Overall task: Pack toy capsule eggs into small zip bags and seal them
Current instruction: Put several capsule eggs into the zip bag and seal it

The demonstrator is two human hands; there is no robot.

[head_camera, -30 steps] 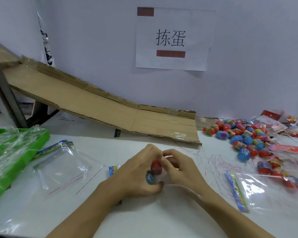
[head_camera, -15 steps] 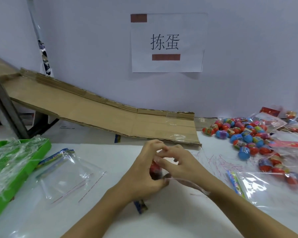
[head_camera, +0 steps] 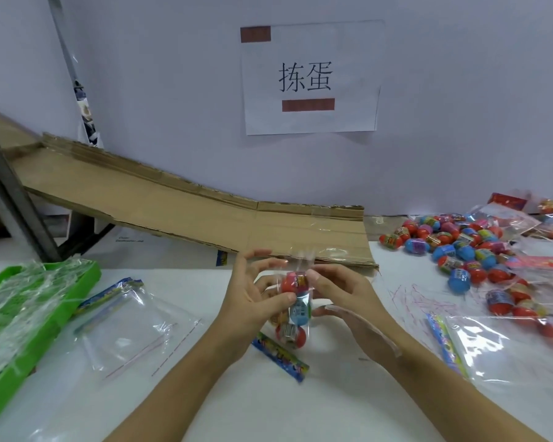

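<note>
While the eggs sat stacked inside it, the step in hand: closing the mouth of a filled small zip bag, held up above the tabletop between both hands.
Bag contents: a red egg on top, a blue one below it, another red one at the bottom; a yellowish piece beside them was too hidden to name.
Left hand: thumb pressed on the bag's side at the eggs, fingers spread behind the clear top flap, so it was grasping the bag.
Right hand: thumb and forefinger pinched at the bag's upper edge beside the top egg, the other fingers loosely stretched below.
Seal: the clear strip above the eggs looked loose and rumpled; whether any part was pressed shut could not be told.
Next move, as a judgement: the eggs needed to settle low enough to free the zip, then the two lips had to be lined up and pinched along their whole width.
Risk, as a judgement: the top egg sat close to the mouth and might hold the zip apart.
Supply: a heap of loose eggs lay well to the right, an empty bag to the left, near a green tray.
Chute: a cardboard ramp sloped down behind the hands.
</note>
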